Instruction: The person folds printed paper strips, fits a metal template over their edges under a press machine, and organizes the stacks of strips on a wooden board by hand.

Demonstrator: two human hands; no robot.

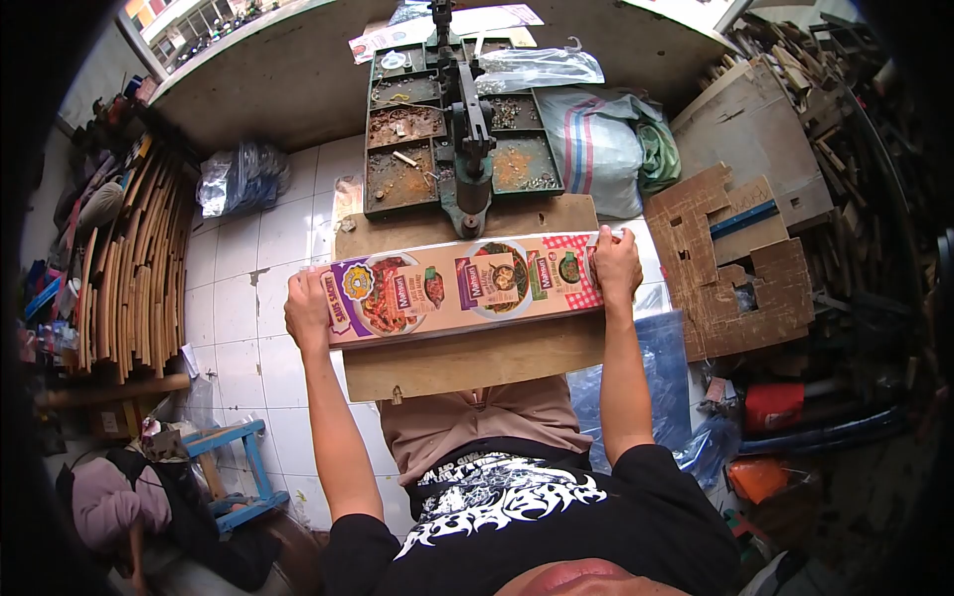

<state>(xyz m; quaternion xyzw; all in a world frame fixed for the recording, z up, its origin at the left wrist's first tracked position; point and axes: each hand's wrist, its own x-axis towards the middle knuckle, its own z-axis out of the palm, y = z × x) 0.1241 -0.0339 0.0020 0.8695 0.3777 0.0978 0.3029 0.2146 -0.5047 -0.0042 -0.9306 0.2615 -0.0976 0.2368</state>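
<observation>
A long printed board [447, 295] with food pictures lies crosswise over the wooden worktop [477, 360]. I cannot tell whether it is one piece or a stack. My left hand [308, 310] is closed around its left end, and my right hand [617, 266] grips the right end, fingers curled over the edge. Just beyond the board stands a dark green hand press [473, 164], its base close to the board's far edge. Compartment trays [402, 174] flank the press, with small metal bits and rusty debris inside.
Cut wooden boards [730, 268] lean at the right, near a white woven sack [596, 139]. Many thin slats [129, 258] stack at the left. Another person [129, 497] sits at lower left beside a blue stool frame [248, 462]. Plastic wrapping [646, 372] lies to my right.
</observation>
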